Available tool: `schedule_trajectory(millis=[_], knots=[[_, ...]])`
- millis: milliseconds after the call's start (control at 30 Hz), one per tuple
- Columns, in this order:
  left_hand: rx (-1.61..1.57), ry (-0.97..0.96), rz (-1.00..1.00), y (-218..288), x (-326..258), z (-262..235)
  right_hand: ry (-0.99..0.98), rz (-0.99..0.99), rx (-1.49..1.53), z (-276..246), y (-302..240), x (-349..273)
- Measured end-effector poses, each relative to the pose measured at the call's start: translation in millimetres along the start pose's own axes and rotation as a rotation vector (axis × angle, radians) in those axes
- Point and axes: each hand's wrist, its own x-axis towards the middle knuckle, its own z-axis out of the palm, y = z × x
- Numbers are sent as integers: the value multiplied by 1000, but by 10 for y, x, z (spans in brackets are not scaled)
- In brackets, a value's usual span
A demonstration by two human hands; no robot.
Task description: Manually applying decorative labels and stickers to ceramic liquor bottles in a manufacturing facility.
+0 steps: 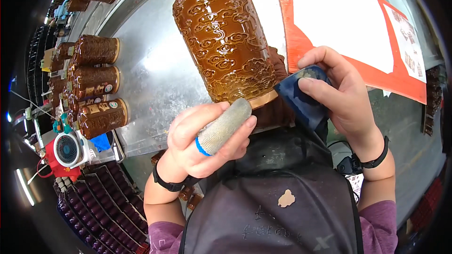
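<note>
A large amber glass jar with raised cloud-like relief lies tilted over the metal table, its gold-banded base toward me. My left hand is closed at this base end; a grey knitted finger sleeve with a blue edge covers one finger. The fingers' undersides are hidden. Between thumb and fingers, my right hand pinches a dark blue, flat, flexible piece, whose edge is by the gold band. I cannot tell its material. Brown cloth shows beneath and beside the jar.
Several finished-looking brown jars lie stacked at the left of the metal table. A small white fan stands lower left, above racks of dark purple items. An orange-red board with a white sheet lies at the right.
</note>
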Motion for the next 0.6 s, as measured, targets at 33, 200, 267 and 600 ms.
schedule_trajectory(millis=[33, 200, 267, 600], knots=[[20, -14, 47, -12, 30, -7, -4, 5, 7, -3, 9, 5], [33, -20, 135, -81, 83, 12, 4, -2, 9, 17, 72, 30], [35, -17, 170, -95, 96, 9, 13, 2, 9, 22, 72, 29], [74, -116, 232, -104, 188, 49, 1, 23, 30, 9, 37, 14]])
